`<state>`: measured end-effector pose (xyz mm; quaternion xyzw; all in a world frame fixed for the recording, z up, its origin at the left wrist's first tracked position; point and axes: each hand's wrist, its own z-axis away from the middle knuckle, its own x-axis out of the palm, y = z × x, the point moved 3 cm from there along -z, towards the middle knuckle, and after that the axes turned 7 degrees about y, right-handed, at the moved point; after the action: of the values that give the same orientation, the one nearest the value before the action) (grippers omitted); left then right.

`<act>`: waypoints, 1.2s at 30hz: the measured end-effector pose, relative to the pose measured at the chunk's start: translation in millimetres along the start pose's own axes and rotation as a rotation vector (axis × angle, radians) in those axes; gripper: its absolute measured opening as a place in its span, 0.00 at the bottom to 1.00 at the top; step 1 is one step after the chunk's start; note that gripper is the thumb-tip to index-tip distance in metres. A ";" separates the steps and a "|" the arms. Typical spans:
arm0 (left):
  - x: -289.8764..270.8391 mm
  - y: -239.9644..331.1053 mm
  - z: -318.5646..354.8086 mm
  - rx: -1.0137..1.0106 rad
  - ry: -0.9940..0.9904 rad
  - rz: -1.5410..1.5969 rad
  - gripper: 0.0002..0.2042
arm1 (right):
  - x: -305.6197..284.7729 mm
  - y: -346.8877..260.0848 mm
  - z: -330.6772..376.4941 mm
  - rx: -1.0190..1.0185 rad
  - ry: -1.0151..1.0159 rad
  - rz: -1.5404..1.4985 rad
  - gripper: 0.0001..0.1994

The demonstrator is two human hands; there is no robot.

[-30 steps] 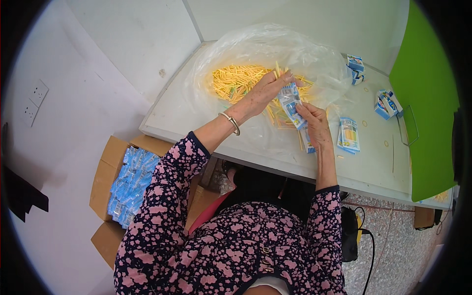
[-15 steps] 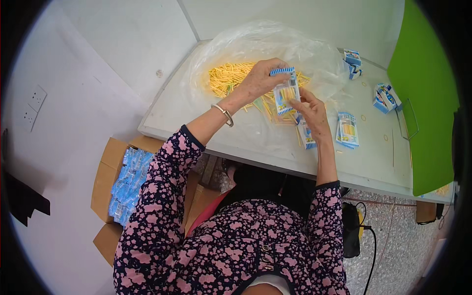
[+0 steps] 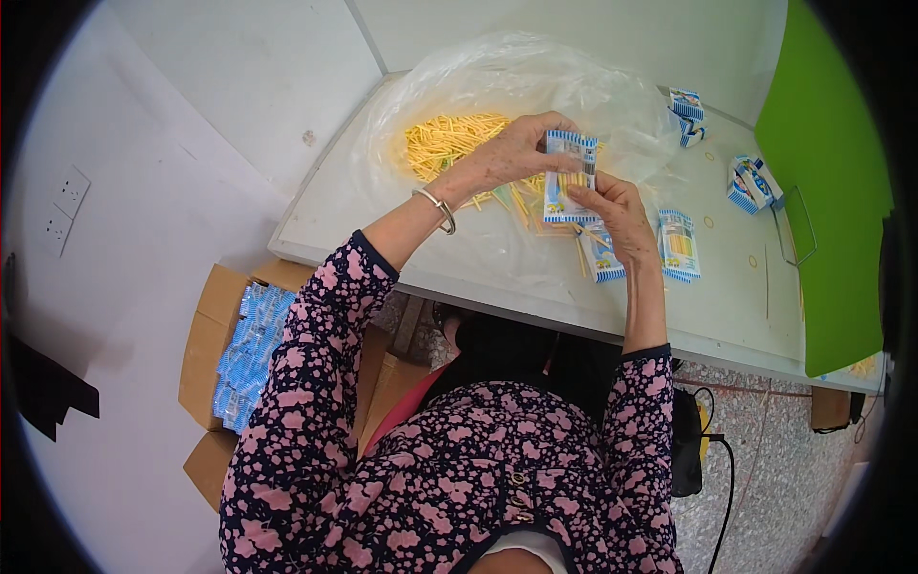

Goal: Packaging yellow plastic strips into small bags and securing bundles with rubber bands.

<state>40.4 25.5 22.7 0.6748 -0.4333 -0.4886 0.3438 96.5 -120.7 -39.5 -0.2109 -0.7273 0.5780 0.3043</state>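
Observation:
Between my two hands is a small blue-and-white striped packet with a clear window showing yellow sticks inside. My left hand grips its upper part, thumb across the front. Lower on its right side, my right hand pinches it between thumb and fingers. Behind my left hand, a heap of thin yellow sticks lies in a large clear plastic bag spread on the table. Below my right hand, partly covered by it, lies another striped packet; a further packet rests just right of my wrist.
More striped packs lie at the right, with others at the back. A green panel and a bent wire stand at the table's right side. Low at left, an open cardboard box holds many blue packets.
Both hands have shifted slightly right with the packet, which now stands straighter. The packet beneath my right hand shows more of itself.

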 end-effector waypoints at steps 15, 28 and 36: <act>39.8 -25.0 -0.1 0.085 0.000 -0.088 0.15 | -54.6 -11.9 3.7 -0.097 0.270 -0.150 0.11; 58.6 -29.1 27.8 0.704 0.046 -0.839 0.14 | -62.7 0.6 13.9 -0.069 0.298 -0.185 0.13; -28.2 -52.2 25.8 0.445 -0.049 -1.019 0.13 | -52.0 3.4 19.6 -0.034 0.244 -0.279 0.12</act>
<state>24.5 70.7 -20.8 0.8439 -0.1528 -0.5051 -0.0969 120.7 -168.1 -56.0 -0.1816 -0.7168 0.4877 0.4640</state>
